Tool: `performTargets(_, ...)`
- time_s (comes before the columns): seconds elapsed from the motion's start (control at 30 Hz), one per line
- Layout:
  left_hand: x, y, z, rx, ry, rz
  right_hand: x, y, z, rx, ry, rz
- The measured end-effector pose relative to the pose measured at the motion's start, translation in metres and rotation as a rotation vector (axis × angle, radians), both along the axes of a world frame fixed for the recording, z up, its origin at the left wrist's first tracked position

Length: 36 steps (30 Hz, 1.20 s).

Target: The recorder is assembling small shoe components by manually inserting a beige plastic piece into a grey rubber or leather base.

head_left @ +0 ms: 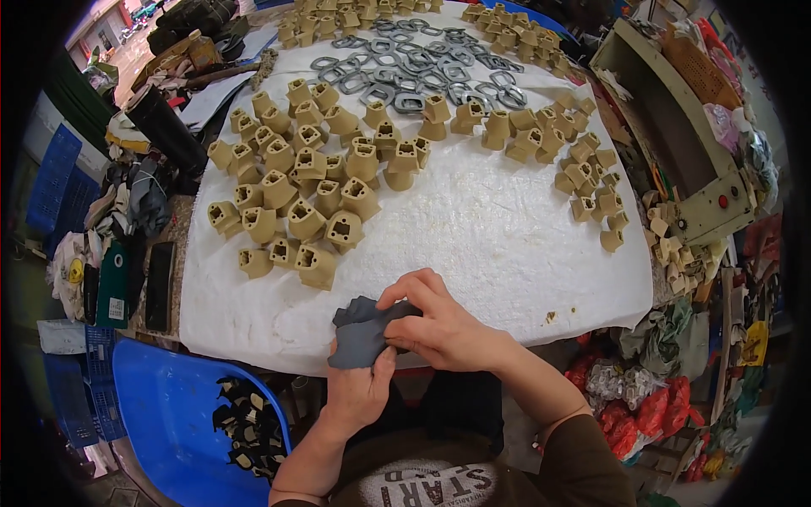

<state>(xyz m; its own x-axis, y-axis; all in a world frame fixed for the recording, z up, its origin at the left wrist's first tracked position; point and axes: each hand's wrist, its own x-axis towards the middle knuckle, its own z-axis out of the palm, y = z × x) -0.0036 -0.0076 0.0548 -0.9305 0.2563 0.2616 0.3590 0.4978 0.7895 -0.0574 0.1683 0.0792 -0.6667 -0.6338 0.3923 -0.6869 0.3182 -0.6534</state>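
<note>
Just over the near edge of the white-covered table, both hands are at a dark grey, limp sheet, cloth-like with a ragged upper edge. I cannot make out its exact kind or whether something lies under it. My left hand grips it from below; its thumb points up and most of its fingers are hidden behind the sheet. With curled fingers, my right hand pinches the sheet's right side. Tan hollow blocks stand closest to the hands, to the far left of them.
More tan blocks stand at the right, with grey metal rings at the far middle of the white cloth. A blue tub holding black-and-tan pieces sits lower left. Red bags lie lower right; a metal box stands far right.
</note>
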Motion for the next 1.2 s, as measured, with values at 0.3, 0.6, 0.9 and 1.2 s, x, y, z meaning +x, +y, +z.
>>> performTargets(0.3,0.013,-0.01,-0.022,0.377,-0.182,0.102,-0.109,0.032,-0.03,-0.247,-0.214,-0.567)
performTargets(0.6,0.019,-0.015,-0.042,0.46,-0.087,0.129,-0.175,0.004,-0.063,-0.04,-0.09,-0.699)
performTargets(0.9,0.008,-0.017,-0.036,0.725,-0.218,0.141,-0.186,0.0,-0.079,-0.134,0.111,-0.795)
performTargets(1.2,0.009,-0.025,-0.049,0.765,-0.214,0.109,-0.144,0.025,-0.045,-0.823,-0.441,-0.87)
